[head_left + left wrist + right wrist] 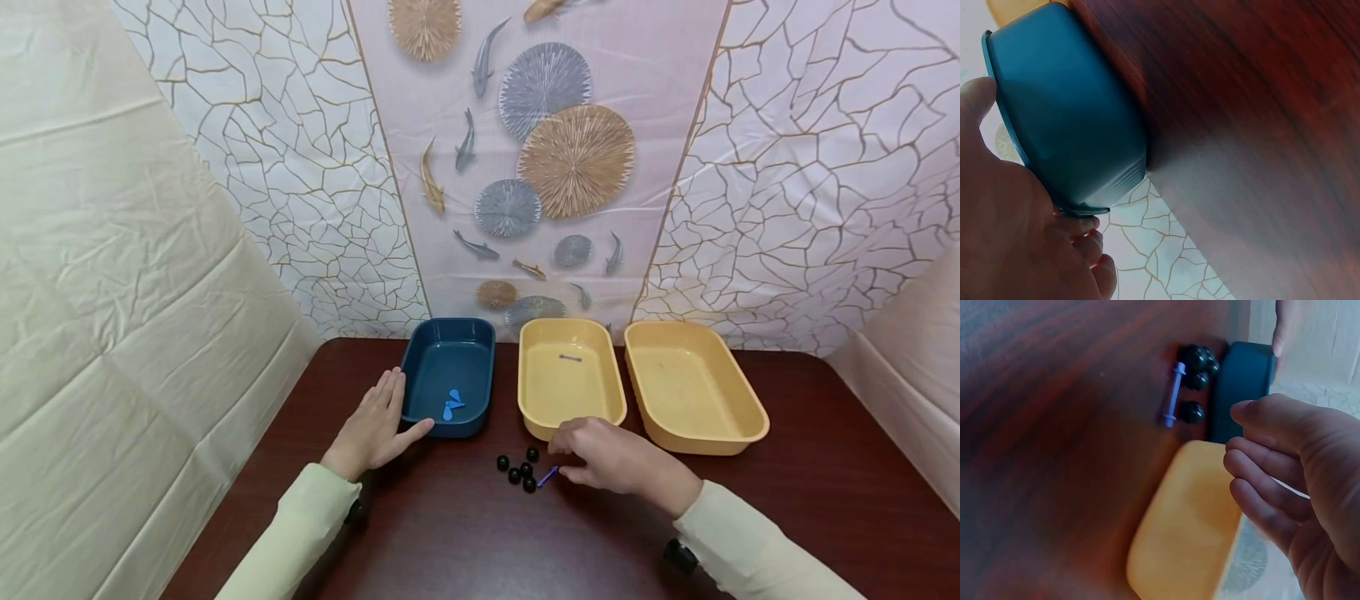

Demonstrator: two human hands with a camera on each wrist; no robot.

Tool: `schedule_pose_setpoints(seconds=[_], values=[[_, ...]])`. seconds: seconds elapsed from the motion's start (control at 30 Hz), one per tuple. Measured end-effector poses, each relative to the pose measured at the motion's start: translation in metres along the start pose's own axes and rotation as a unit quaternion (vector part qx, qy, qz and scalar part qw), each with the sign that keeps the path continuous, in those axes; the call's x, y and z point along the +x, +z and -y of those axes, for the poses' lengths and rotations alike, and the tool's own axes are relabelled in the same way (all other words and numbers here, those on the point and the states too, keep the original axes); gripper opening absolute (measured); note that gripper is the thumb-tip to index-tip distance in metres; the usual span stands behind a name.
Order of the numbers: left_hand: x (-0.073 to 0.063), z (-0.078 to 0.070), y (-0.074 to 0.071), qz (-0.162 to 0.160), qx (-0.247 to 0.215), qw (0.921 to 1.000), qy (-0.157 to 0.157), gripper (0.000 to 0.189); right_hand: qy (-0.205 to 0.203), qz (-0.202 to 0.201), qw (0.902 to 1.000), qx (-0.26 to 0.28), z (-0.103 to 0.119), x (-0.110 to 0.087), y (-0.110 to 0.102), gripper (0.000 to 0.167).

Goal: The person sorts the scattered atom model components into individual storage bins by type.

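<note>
My left hand (375,425) rests against the left side and near corner of a dark blue tray (450,358), its fingers straight and thumb spread. Several light blue drop-shaped pieces (454,395) lie inside that tray. Just above the table, my right hand (615,457) hovers with loosely bent fingers and nothing between them. A small purple rod with knobbed ends (548,477) lies close to its thumb; the right wrist view shows a gap between hand and rod (1174,397). Beside the rod sit several shiny black balls (503,462) in a loose cluster.
The middle yellow tray (570,396), just beyond my right hand, contains another purple rod (570,358). To its right stands a larger yellow tray (693,392). All the trays line the back of the dark wooden table (465,542), near a patterned backdrop (555,275).
</note>
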State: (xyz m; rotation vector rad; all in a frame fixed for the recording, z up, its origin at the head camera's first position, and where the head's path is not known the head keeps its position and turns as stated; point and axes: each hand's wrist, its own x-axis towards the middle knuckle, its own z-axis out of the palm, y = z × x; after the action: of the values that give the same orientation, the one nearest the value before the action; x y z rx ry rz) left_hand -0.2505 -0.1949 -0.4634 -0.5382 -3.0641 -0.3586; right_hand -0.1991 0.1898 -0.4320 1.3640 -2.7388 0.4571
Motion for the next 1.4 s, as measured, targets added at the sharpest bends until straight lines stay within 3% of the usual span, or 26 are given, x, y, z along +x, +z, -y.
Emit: schedule_pose_setpoints(seconds=[0.3,0.7,0.93,1.4], values=[[0.000,0.001,0.001,0.005,0.006,1.0000,-0.001,0.101,-0.025,-0.004,0.9996,-0.012,-0.004,0.002,0.021,0.016],[0.002,0.002,0.003,-0.004,0.003,1.0000,0.003,0.101,-0.008,0.005,0.9995,-0.030,-0.007,0.001,0.035,0.015],[0.000,0.000,0.000,-0.002,0.008,1.0000,0.005,0.100,0.002,0.011,0.9992,-0.038,-0.007,0.000,0.039,0.013],[0.001,0.000,0.000,0.006,0.004,1.0000,0.002,0.101,-0.019,-0.003,0.9993,-0.033,-0.009,-0.005,0.041,0.019]])
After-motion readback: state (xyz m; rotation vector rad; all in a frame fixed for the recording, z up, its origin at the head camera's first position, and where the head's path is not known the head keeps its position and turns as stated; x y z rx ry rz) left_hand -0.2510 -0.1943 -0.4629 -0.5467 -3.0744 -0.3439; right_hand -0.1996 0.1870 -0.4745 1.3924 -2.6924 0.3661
